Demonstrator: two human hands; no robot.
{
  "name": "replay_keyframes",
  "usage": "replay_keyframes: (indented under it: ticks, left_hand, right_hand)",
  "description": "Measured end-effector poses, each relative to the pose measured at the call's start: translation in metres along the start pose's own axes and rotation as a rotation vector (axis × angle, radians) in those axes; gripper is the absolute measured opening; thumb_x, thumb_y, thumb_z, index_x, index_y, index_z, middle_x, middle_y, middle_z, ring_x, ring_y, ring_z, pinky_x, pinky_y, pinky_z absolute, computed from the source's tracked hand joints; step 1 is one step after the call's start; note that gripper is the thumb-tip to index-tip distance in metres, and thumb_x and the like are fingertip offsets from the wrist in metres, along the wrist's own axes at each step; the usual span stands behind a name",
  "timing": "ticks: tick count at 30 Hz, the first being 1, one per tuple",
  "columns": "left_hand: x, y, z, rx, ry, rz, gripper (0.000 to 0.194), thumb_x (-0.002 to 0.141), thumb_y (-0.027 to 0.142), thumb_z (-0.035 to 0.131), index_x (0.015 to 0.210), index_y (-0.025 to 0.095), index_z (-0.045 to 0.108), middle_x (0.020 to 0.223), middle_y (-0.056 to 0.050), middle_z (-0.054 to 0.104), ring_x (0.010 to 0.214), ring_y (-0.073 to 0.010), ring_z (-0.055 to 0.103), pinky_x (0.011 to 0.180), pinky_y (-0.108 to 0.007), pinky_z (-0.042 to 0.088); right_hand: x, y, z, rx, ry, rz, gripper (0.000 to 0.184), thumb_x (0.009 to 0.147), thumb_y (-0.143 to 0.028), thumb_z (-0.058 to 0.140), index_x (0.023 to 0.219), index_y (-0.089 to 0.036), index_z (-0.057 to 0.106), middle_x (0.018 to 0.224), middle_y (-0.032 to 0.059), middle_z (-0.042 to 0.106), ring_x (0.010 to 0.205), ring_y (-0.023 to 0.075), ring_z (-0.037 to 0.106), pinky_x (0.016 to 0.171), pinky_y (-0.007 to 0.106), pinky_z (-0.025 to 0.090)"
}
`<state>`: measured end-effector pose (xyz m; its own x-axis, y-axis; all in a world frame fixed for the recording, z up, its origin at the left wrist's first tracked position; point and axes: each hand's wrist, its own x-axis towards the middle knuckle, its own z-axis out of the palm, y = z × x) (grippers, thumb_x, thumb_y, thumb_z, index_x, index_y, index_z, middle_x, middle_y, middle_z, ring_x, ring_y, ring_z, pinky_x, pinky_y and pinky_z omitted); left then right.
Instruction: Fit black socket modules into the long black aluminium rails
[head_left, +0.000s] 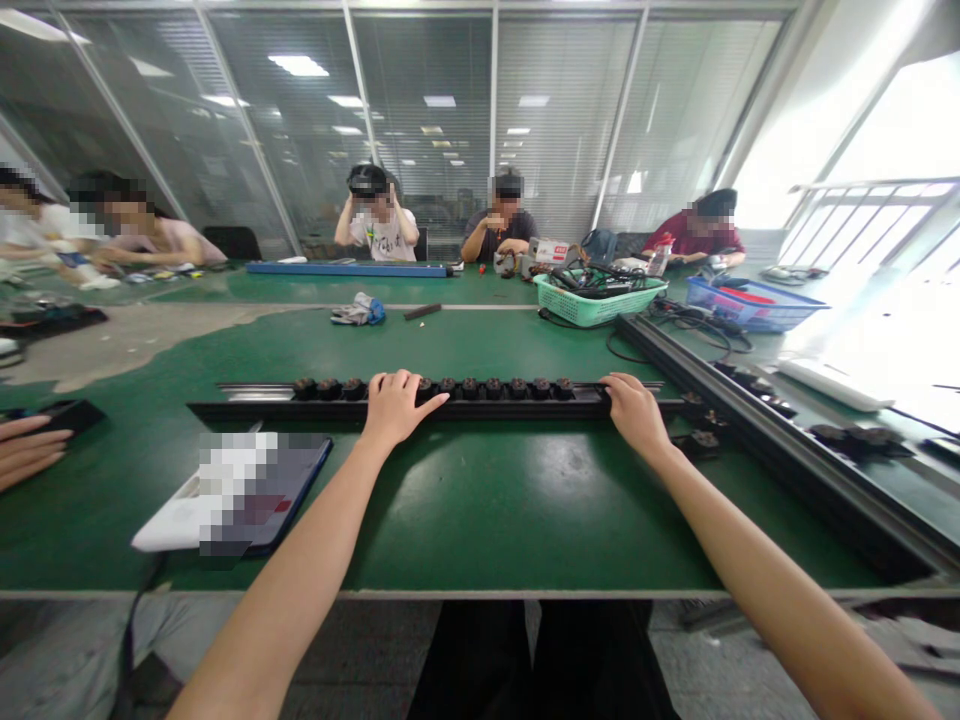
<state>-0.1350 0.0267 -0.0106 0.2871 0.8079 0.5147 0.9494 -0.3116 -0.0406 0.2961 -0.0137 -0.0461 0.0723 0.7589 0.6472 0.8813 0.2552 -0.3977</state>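
Observation:
A long black rail (517, 411) lies crosswise on the green table in front of me. Along its channel sits a row of round black socket-like modules (493, 388). My left hand (394, 408) is closed over the rail left of its middle, fingers curled over the far side and thumb pointing right along the row; it hides some modules. Near the rail's right end, my right hand (636, 412) has its fingers bent over the top edge. What lies under those fingertips is hidden.
At right, a second long black rail (757, 440) runs diagonally, with loose black modules (862, 440) beyond it. A tablet (304, 480) lies front left, near another person's hand (30, 450). Farther back are grey-blue gloves (360, 310), a green basket (592, 305) and a blue basket (757, 310).

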Motion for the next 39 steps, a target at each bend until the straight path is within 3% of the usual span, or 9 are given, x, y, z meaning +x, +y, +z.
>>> replay_keyframes:
  ticks: [39]
  left_hand:
    - [0.0001, 0.001, -0.0025, -0.031, -0.023, -0.014, 0.074, 0.094, 0.077, 0.032, 0.121, 0.018, 0.068, 0.121, -0.017, 0.064, 0.118, -0.0342, 0.053, 0.11, -0.05, 0.03]
  right_hand:
    - [-0.0004, 0.0008, -0.0064, -0.051, 0.011, 0.018, 0.037, 0.092, -0.018, 0.041, 0.112, -0.02, 0.072, 0.123, 0.0152, 0.067, 0.115, 0.0287, 0.063, 0.101, 0.045, 0.052]
